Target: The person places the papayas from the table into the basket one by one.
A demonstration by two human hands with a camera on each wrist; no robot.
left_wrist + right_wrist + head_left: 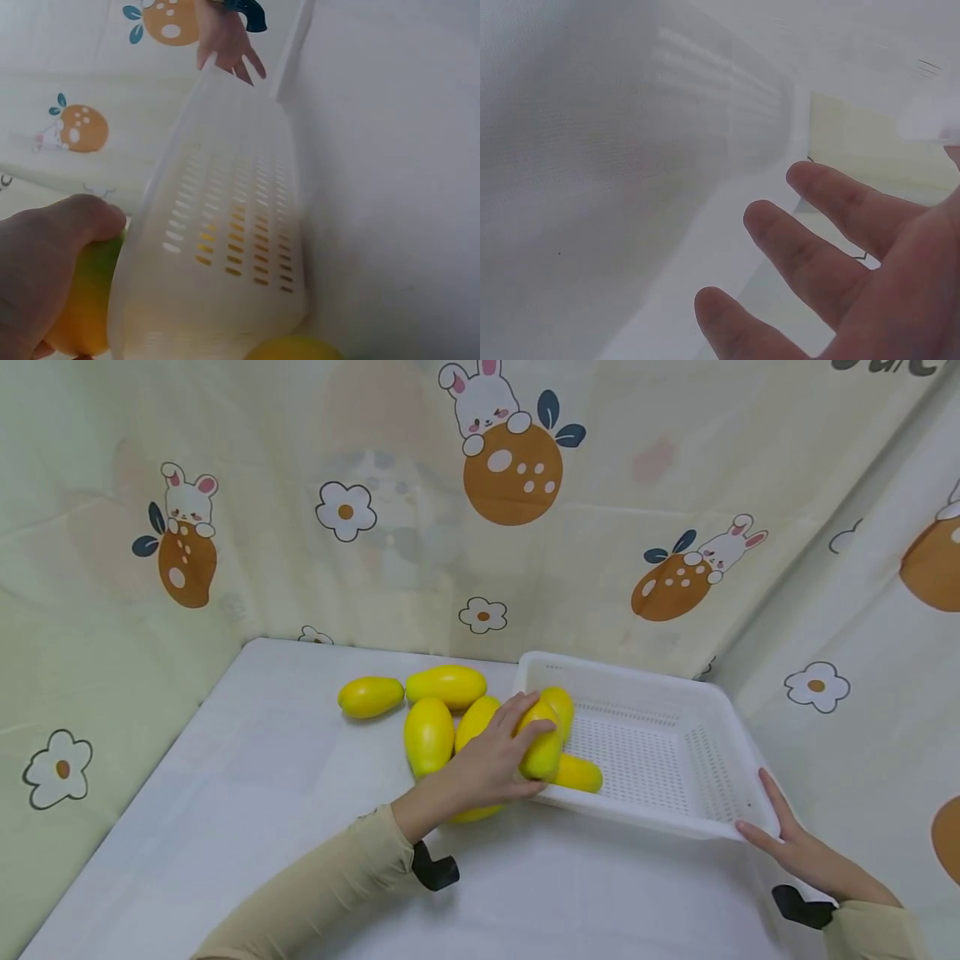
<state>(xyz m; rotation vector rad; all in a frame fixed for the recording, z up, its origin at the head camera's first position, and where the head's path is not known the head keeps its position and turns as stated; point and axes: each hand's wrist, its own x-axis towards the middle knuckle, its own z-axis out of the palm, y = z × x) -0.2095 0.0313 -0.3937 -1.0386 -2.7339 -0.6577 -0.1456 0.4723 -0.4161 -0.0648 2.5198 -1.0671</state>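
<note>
My left hand point(487, 764) grips a yellow mango point(542, 747) at the left end of a white perforated plastic basket point(637, 815). In the left wrist view the thumb lies over the top of this mango point(82, 307), just past the basket wall point(225, 127). Inside the basket, one mango point(579, 774) lies along the front wall and another point(561, 708) is partly behind the held one. My right hand point(810, 856) touches the basket's front right corner, thumb at the rim. Its straight, spread fingers point(802, 251) show in the right wrist view.
Left of the basket, several more mangoes lie on the white tabletop point(247, 777): two at the back point(372, 697) and others close by the left forearm point(428, 735). One is mostly hidden under the left wrist. A patterned curtain point(405, 568) hangs behind the table.
</note>
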